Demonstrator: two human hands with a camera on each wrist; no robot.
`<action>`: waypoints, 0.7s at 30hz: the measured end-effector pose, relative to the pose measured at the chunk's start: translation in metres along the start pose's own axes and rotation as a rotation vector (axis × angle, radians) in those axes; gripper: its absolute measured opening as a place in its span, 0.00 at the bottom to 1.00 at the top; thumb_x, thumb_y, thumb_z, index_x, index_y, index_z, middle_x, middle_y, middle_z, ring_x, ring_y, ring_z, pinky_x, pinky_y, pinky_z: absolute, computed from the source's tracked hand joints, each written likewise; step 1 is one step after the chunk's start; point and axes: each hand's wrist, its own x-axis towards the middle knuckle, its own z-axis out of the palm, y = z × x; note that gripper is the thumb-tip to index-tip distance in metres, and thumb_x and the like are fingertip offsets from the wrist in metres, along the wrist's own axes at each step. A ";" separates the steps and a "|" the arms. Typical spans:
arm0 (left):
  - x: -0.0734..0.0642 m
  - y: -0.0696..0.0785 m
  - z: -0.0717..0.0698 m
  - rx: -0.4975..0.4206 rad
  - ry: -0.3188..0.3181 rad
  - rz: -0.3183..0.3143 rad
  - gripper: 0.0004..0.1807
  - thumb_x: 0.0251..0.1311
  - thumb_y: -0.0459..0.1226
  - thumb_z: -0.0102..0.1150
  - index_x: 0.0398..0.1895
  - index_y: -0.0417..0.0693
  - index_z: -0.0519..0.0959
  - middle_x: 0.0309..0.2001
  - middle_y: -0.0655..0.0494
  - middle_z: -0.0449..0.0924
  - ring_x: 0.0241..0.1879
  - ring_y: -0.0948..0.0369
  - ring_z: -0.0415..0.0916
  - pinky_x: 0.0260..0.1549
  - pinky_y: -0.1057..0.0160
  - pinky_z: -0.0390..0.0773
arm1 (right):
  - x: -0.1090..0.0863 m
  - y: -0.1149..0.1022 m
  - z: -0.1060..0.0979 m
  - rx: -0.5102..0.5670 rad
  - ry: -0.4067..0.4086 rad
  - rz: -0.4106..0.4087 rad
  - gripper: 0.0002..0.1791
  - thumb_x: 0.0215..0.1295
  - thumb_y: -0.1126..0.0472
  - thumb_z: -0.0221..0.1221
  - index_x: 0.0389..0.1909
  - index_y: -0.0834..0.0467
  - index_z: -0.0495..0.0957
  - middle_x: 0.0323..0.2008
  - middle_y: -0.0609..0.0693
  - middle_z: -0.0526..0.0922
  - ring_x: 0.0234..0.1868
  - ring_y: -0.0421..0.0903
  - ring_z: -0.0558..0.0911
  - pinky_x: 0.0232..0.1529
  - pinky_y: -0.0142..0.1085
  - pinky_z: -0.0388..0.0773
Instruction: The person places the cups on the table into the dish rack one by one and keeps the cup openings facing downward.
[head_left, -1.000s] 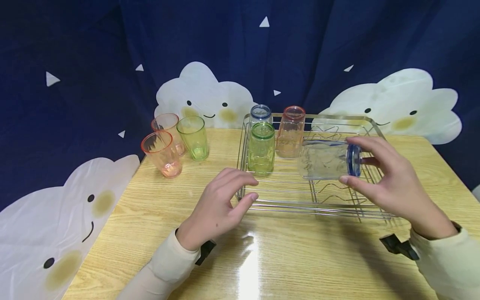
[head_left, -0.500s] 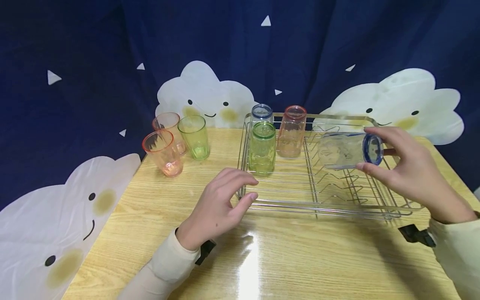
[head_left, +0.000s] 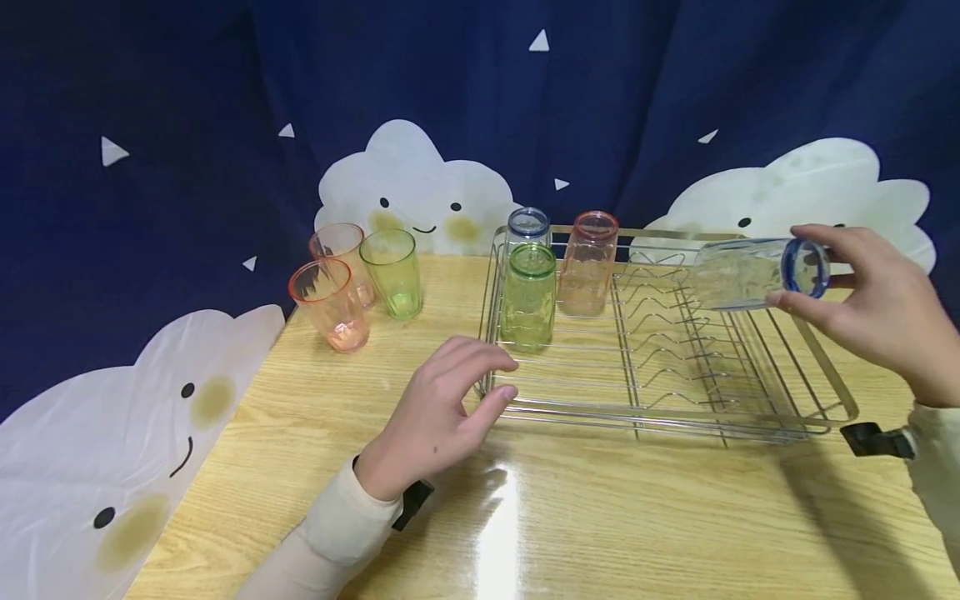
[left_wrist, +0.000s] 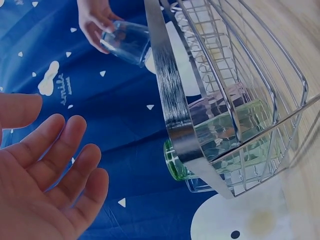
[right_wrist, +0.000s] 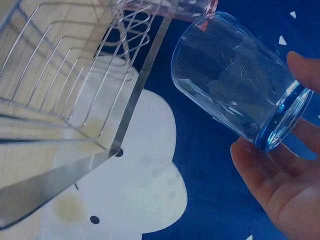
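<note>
My right hand (head_left: 881, 300) grips a clear blue drinking glass (head_left: 738, 273) by its thick base. The glass lies sideways above the right part of the wire dish rack (head_left: 667, 417), mouth pointing left. In the right wrist view, thumb and fingers pinch the blue base of the glass (right_wrist: 235, 80). My left hand (head_left: 438, 408) is near the rack's front left corner, fingers loosely bent and holding nothing. Upside down in the rack's left part stand a green glass (head_left: 528, 304), a blue glass (head_left: 528, 222) behind it, and a red-rimmed glass (head_left: 588, 271).
Left of the rack, two orange-pink glasses (head_left: 333, 308) and a green glass (head_left: 393, 279) stand upright on the wooden table (head_left: 600, 517). A dark blue curtain (head_left: 450, 75) with white clouds hangs behind. Wavy wire dividers (head_left: 660, 333) run through the rack's right half.
My right hand has carried the blue glass to the right and slightly up, from beside the red-rimmed glass to over the rack's right side. My left hand has stayed in place.
</note>
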 end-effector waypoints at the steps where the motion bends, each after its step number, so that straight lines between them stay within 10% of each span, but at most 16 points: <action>1: 0.000 0.000 0.000 -0.001 -0.001 -0.001 0.11 0.61 0.38 0.63 0.45 0.45 0.83 0.47 0.54 0.86 0.53 0.60 0.79 0.58 0.61 0.78 | 0.001 0.002 -0.001 -0.002 -0.006 0.008 0.41 0.55 0.62 0.70 0.70 0.59 0.66 0.56 0.70 0.72 0.47 0.34 0.71 0.32 0.04 0.53; 3: 0.001 0.000 0.000 0.000 -0.003 -0.002 0.11 0.61 0.38 0.63 0.45 0.45 0.83 0.47 0.54 0.86 0.53 0.60 0.79 0.58 0.62 0.78 | 0.005 0.007 -0.001 -0.004 -0.019 0.030 0.41 0.56 0.62 0.70 0.71 0.60 0.66 0.57 0.71 0.71 0.49 0.36 0.72 0.30 0.04 0.53; 7: 0.000 0.000 0.000 0.006 -0.007 -0.010 0.11 0.61 0.38 0.63 0.46 0.46 0.83 0.47 0.54 0.86 0.53 0.60 0.79 0.58 0.62 0.78 | 0.010 0.013 0.001 -0.016 -0.059 0.053 0.41 0.58 0.60 0.69 0.71 0.62 0.64 0.59 0.74 0.69 0.52 0.71 0.72 0.27 0.05 0.52; 13: -0.002 0.000 0.000 0.014 -0.012 -0.021 0.11 0.61 0.38 0.63 0.46 0.46 0.83 0.48 0.54 0.86 0.53 0.60 0.79 0.58 0.61 0.78 | 0.017 0.020 0.006 -0.066 -0.114 0.042 0.42 0.57 0.57 0.70 0.70 0.64 0.64 0.56 0.74 0.69 0.45 0.74 0.76 0.29 0.29 0.78; 21: -0.005 -0.001 0.001 0.004 -0.010 -0.040 0.10 0.61 0.38 0.63 0.45 0.46 0.83 0.47 0.55 0.85 0.52 0.60 0.79 0.57 0.62 0.79 | 0.032 0.029 0.010 -0.162 -0.151 -0.023 0.40 0.56 0.57 0.69 0.68 0.67 0.65 0.54 0.74 0.72 0.42 0.66 0.77 0.39 0.58 0.71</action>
